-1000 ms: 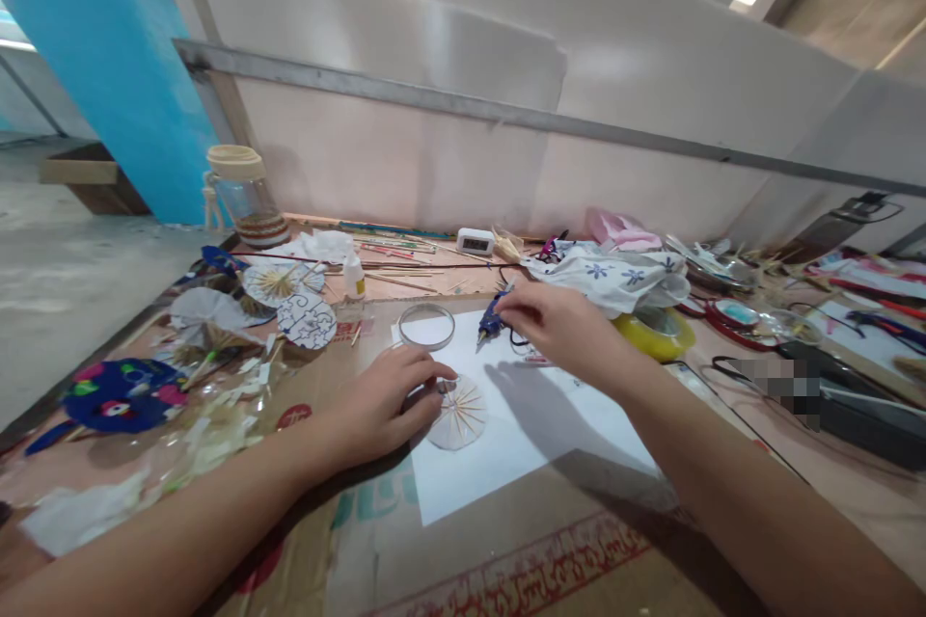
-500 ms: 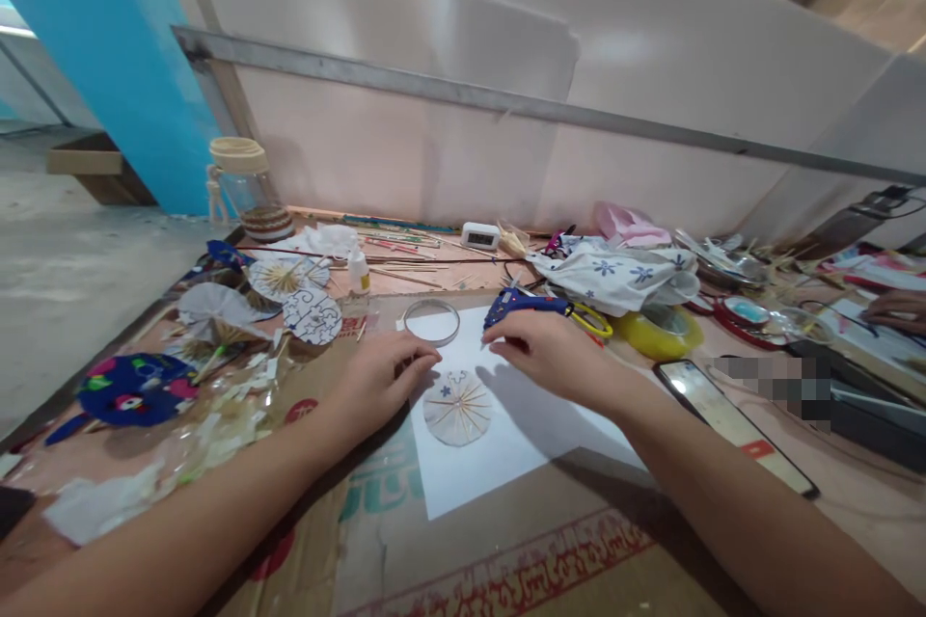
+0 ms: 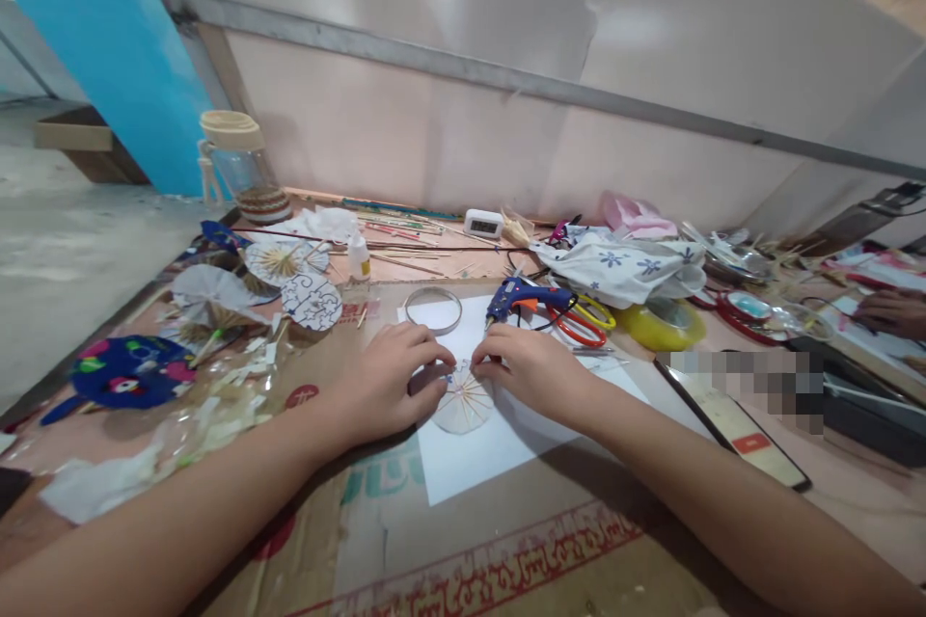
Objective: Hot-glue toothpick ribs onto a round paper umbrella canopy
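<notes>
A small round paper umbrella top [image 3: 463,410] with thin sticks spreading from its middle lies on a white sheet of paper [image 3: 452,477]. My left hand [image 3: 401,381] rests at its left rim, thumb and forefinger apart and curved around the edge. My right hand [image 3: 525,368] is closed in a pinch over the upper right rim; what its fingertips hold is too small to make out. Just behind the hands lie a metal ring [image 3: 434,310] and a blue glue gun [image 3: 525,297], neither one held.
Cardboard [image 3: 405,549] lies under the paper. Small paper umbrellas [image 3: 311,301] and scraps crowd the left. Behind stand a glue bottle [image 3: 358,257] and a white digital clock [image 3: 483,224]. Scissors [image 3: 579,326], yellow tape [image 3: 662,323] and a phone [image 3: 730,419] lie right; another person's hand [image 3: 893,311] is farther right.
My right hand has moved away from the glue gun, down and left to the umbrella top. My left hand has shifted right to its rim. The view has tilted slightly down.
</notes>
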{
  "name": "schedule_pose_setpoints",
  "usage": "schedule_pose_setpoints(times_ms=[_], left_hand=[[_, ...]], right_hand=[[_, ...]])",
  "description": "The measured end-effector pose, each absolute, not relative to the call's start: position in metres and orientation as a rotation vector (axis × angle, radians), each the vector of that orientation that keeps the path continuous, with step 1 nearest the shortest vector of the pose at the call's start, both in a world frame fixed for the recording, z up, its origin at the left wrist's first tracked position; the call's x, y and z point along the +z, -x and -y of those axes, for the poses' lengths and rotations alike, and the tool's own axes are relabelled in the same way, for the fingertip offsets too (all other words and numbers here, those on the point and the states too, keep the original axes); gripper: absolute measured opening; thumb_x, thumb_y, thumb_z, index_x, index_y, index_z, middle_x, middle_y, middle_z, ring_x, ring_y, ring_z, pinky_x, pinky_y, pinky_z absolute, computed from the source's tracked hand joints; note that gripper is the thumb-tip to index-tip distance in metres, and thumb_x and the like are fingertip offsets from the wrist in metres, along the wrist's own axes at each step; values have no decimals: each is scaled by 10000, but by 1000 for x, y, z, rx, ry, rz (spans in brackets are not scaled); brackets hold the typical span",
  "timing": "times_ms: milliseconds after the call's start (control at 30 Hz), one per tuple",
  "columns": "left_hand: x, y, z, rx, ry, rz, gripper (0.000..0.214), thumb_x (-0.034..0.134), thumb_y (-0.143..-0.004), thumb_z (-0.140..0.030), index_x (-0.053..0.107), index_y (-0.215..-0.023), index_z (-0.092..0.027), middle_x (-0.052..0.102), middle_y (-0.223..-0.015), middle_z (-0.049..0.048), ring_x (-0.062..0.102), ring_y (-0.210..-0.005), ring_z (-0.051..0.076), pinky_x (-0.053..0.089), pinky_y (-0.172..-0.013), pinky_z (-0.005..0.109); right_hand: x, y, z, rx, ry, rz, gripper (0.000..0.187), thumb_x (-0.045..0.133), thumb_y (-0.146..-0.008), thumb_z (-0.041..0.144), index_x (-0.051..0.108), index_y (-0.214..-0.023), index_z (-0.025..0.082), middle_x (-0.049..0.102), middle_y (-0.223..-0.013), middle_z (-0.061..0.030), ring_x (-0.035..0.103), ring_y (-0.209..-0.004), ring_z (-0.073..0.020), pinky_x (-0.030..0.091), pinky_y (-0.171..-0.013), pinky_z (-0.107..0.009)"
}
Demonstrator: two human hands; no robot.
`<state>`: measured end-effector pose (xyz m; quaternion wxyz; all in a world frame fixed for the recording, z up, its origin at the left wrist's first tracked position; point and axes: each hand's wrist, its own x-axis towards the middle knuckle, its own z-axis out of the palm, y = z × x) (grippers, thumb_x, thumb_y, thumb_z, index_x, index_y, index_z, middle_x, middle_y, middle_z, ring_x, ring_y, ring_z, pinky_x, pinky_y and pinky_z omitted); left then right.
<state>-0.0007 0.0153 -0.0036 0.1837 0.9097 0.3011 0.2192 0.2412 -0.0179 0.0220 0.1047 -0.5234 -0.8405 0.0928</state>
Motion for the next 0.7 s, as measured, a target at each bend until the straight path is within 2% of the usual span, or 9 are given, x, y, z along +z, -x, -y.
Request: schedule_pose_setpoints(times_ms=[200,400,533,700], left_hand=[[-5,0,-16,591,-2552,-834,212,579,-964,-277,739,-1092,-224,672,-1020,63,610,-988,247,455,-924,411],[-6,1,-19,554,-2567,-803,260,593,-965,-280,768,-1155,-245,667,-1002,62,613,-998,251,456,-916,415],[-10,3,-19,544,-2568,-809,272,590,-979,-300,776,-1172,-255,676,-1017,70,618,-1016,256,464,-909,418],[3,-5,-21,637,-2588,-800,287,525,-1038,-324,764,-1165,-230,748,-1049,75,671,-1032,255,499,-904,429]], right_hand=[[16,-240,16,222,1487,2564,110,699,-975,118,776,-946,191,752,-945,-39,680,-803,-179,339,-629,-282],[7,-236,20,143,1472,2537,103,615,-995,129,704,-947,145,705,-913,-81,517,-591,-148,180,-549,-317],[4,-247,22,166,1479,2400,70,584,-963,139,630,-930,180,680,-906,-73,529,-607,-159,211,-544,-298],[-4,-264,31,234,1471,2127,97,443,-994,197,499,-922,231,613,-737,-7,566,-592,-173,366,-554,-272]])
